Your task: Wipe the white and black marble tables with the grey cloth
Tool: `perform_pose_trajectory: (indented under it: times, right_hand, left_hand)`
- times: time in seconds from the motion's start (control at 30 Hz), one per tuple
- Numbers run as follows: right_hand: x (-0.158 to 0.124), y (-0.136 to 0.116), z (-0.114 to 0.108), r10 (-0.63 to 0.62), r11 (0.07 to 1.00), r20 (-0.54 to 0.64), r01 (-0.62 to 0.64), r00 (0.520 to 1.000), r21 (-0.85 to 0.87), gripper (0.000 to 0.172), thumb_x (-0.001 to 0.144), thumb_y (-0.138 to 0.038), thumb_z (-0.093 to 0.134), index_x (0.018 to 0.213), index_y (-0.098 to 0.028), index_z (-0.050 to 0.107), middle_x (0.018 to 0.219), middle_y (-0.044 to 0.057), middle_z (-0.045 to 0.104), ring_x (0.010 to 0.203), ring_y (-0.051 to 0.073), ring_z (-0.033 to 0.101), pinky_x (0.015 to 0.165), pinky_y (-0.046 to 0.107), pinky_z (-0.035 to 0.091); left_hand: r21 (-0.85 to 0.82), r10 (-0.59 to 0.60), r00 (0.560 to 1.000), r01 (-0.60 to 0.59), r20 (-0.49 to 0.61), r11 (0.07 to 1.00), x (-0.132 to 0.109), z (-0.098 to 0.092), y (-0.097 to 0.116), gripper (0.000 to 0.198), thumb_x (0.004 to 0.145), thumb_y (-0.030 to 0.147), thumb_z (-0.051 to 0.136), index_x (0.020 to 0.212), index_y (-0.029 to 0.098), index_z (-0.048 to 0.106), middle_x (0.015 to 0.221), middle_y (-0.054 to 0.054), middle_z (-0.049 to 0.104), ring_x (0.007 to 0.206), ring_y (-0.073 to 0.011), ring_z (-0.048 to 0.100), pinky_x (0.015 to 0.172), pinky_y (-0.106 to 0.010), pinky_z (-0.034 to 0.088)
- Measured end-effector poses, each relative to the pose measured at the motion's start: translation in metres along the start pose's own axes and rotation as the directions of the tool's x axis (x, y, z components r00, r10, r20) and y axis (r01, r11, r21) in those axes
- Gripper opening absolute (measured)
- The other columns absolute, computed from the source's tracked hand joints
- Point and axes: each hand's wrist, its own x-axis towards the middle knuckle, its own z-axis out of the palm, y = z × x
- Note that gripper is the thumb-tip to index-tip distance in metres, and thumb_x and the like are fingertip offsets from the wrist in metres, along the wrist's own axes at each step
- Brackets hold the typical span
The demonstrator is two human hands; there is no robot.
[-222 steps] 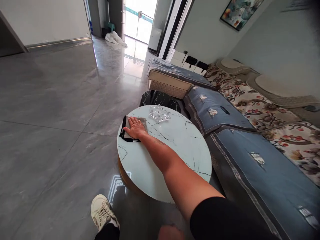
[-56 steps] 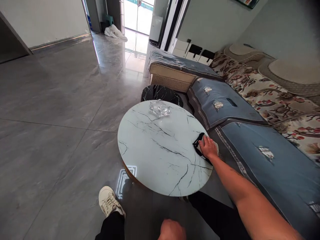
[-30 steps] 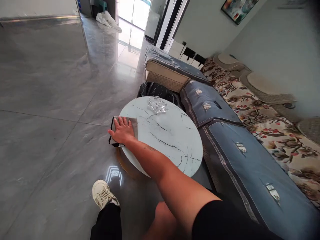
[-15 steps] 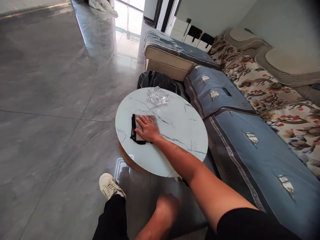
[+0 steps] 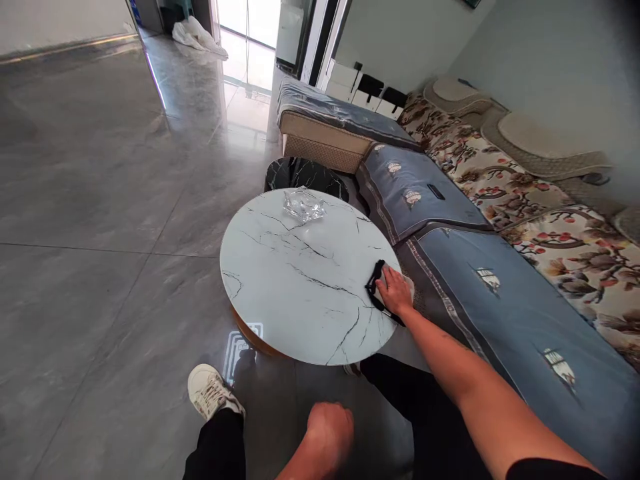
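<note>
A round white marble-look table (image 5: 295,280) stands in front of me. My right hand (image 5: 395,291) lies flat on a grey cloth with a black edge (image 5: 376,283) at the table's right rim, fingers pressed down on it. My left hand (image 5: 327,427) hangs low near my knee, curled into a loose fist with nothing seen in it. A clear glass ashtray (image 5: 303,204) sits at the table's far edge.
A long sofa with blue covers (image 5: 500,293) and floral cushions (image 5: 505,193) runs along the right. A black marble stool (image 5: 303,175) stands behind the table. Grey glossy floor tiles (image 5: 100,233) spread to the left. My white shoe (image 5: 210,392) is below the table.
My right hand slid the cloth from the table's left-middle across to its right rim. The left hand stayed low by my knee.
</note>
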Motion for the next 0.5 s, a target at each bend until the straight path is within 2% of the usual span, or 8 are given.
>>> perform_pose_trajectory:
  times: [0.1,0.27,0.37,0.43,0.5]
  right_hand:
    - [-0.006,0.017,0.006,0.099,0.995,-0.014,-0.099,0.995,-0.004,0.077,0.114,-0.057,0.026,0.179,-0.015,0.031,0.184,0.01,0.021,0.171,0.03,0.019,0.139,0.049,0.024]
    - [-0.019,-0.002,0.007,0.233,0.972,-0.013,-0.233,0.972,0.006,0.081,0.113,-0.057,0.024,0.179,-0.01,0.03,0.183,0.014,0.021,0.17,0.035,0.02,0.138,0.055,0.026]
    - [-0.036,-0.036,0.002,0.18,0.983,-0.002,-0.18,0.984,-0.031,0.08,0.113,-0.054,0.025,0.178,-0.008,0.031,0.183,0.014,0.021,0.171,0.034,0.019,0.139,0.055,0.023]
    - [-0.051,-0.073,-0.003,0.058,0.997,0.018,-0.057,0.998,-0.057,0.078,0.114,-0.051,0.026,0.178,-0.008,0.03,0.184,0.013,0.019,0.172,0.032,0.016,0.14,0.053,0.019]
    - [-0.066,-0.122,-0.009,-0.111,0.992,0.065,0.114,0.992,-0.045,0.076,0.116,-0.052,0.028,0.18,-0.011,0.027,0.185,0.01,0.011,0.174,0.031,0.01,0.141,0.054,0.017]
  left_hand:
    - [0.014,0.006,1.0,-0.005,-0.014,1.0,-0.002,0.003,0.0,0.042,0.095,0.011,0.061,0.134,0.009,0.077,0.132,-0.023,0.079,0.122,-0.0381,0.077,0.101,-0.05,0.066]
    - [0.015,0.018,1.0,-0.018,-0.011,1.0,-0.006,0.004,0.003,0.041,0.09,0.013,0.07,0.131,0.011,0.079,0.132,-0.023,0.079,0.123,-0.0371,0.077,0.103,-0.049,0.065]
    - [0.02,0.035,0.999,-0.034,-0.019,0.999,-0.006,0.004,0.007,0.042,0.091,0.015,0.072,0.132,0.011,0.078,0.133,-0.023,0.079,0.125,-0.0365,0.076,0.104,-0.048,0.065]
    - [0.031,0.05,0.998,-0.049,-0.037,0.998,-0.005,0.006,0.007,0.044,0.09,0.015,0.074,0.134,0.011,0.077,0.132,-0.023,0.079,0.125,-0.0368,0.075,0.105,-0.048,0.064]
    - [0.026,0.065,0.996,-0.064,-0.056,0.998,-0.004,0.008,0.005,0.042,0.091,0.016,0.076,0.133,0.012,0.077,0.131,-0.023,0.079,0.124,-0.037,0.076,0.105,-0.05,0.064]
